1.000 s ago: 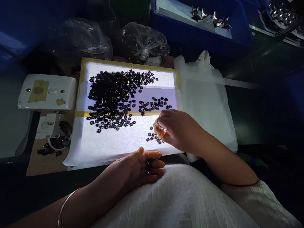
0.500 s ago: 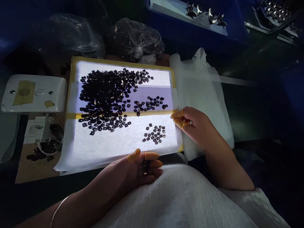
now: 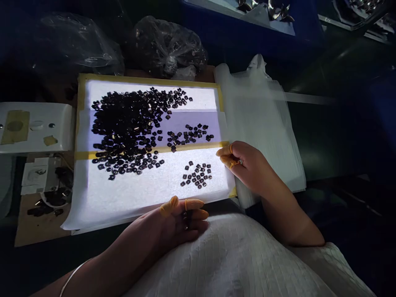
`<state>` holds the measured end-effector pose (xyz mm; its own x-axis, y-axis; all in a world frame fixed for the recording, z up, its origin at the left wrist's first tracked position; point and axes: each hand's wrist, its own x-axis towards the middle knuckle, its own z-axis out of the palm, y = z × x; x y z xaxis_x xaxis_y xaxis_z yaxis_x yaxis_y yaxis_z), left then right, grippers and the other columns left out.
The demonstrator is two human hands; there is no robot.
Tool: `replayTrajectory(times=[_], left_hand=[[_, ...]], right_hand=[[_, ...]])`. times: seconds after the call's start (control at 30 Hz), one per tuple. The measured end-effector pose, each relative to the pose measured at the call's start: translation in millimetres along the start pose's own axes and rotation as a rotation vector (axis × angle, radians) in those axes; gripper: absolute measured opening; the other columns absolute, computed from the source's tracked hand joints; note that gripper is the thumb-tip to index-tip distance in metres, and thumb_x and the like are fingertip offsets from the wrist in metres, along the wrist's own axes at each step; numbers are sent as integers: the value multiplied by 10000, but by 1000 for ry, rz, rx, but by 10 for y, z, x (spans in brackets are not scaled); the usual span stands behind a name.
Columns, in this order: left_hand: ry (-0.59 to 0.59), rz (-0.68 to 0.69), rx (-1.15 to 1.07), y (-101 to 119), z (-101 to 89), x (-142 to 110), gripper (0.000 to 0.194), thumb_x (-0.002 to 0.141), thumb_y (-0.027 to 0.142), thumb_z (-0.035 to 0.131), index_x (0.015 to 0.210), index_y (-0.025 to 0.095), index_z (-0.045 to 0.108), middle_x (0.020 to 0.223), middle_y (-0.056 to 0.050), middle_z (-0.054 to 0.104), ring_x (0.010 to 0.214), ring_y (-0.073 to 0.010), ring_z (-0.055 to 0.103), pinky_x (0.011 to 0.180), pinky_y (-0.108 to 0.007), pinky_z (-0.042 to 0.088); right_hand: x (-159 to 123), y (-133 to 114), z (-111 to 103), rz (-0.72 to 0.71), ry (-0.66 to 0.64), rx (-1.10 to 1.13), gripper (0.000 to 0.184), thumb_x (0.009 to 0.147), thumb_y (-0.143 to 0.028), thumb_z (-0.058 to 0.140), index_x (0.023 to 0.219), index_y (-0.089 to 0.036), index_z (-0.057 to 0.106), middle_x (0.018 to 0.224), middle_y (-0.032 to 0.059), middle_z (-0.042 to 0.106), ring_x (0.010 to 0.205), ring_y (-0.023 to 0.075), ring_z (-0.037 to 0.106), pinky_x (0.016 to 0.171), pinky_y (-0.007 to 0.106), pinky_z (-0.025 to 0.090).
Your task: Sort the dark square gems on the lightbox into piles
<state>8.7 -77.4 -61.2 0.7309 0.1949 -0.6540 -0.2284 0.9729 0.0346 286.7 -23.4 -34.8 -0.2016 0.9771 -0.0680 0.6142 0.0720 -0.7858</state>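
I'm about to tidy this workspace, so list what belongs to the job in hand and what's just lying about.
In the job:
- left hand, at the panel's front edge
- right hand, at its right edge
- small dark parts, piled and scattered
- lit panel beneath them

Apparently just lying about:
- knotted clear bag
- white sheeting
- shiny metal pieces

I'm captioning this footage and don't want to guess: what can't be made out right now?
All in the head view:
- Count of the dark pile: overlapping pieces hide one another.
- Left hand: shadow and fingers obscure the dark bit at its fingers.
- Right hand: folded fingers hide whether it holds anything.
- White switch plate: cut off by the left edge.
- Shiny metal pieces: cut off by the top edge.
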Motion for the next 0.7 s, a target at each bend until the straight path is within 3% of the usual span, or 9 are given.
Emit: replayTrajectory(times=[0.23, 0.7], left_hand=[[81, 15, -11, 3, 50, -1, 499, 971, 554, 623, 1224, 143, 751, 1169, -132, 764, 1093, -263, 707, 968, -344, 544], [24, 21, -5, -12, 19, -2, 507, 978, 572, 607, 1233, 155, 742, 1192, -138, 752, 1099, -257, 695, 977, -346, 526]], right_hand=[[-18, 18, 17, 1, 7, 19, 192, 882, -47, 525, 835, -216, 604, 1019, 41, 732, 966, 187, 689, 787, 324, 539], [-33, 30, 46, -6, 44, 15, 188, 891, -67, 524, 864, -218, 632, 972, 31, 724, 906, 180, 674, 754, 319, 519]])
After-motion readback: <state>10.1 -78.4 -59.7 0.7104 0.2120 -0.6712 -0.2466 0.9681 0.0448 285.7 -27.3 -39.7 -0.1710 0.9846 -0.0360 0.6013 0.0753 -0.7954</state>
